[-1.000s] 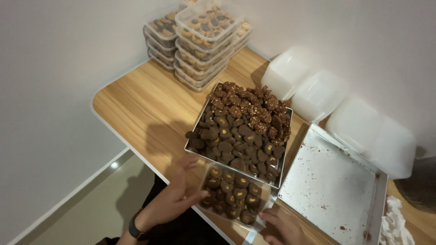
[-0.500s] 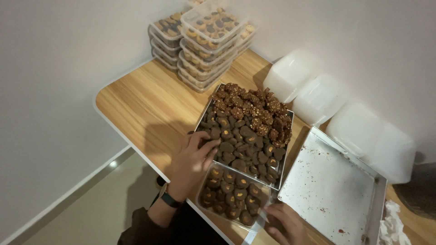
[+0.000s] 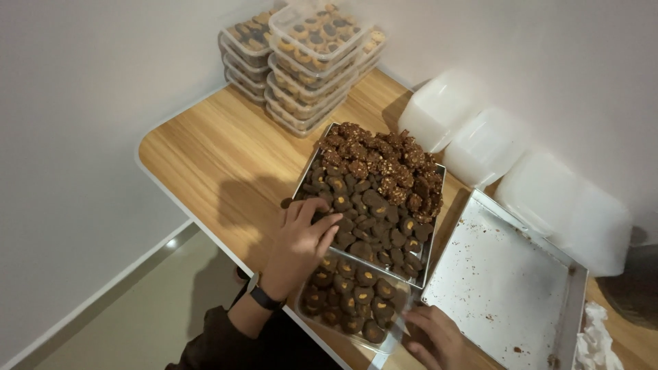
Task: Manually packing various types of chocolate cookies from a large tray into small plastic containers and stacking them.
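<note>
At the far left of the scene the left hand is laid on the near left corner of a metal tray heaped with dark chocolate cookies, its fingers curled down among the cookies at that corner; whether one is actually pinched between the fingertips cannot be told, since the fingers hide what lies beneath them. A black wristband is worn on that wrist. Well beyond this hand, at the back of the wooden table, stacked clear containers filled with cookies are seen. Just below and to the right of the left hand, a clear plastic container partly filled with cookies topped with pale centres is placed at the table's near edge, touching the tray's near side. Immediately right of that container, the right hand is rested against its right edge, fingers loosely spread and closed on nothing. To the right of this hand an emptied metal tray scattered with crumbs is laid, and beyond it several empty white tubs are lined against the wall.
</note>
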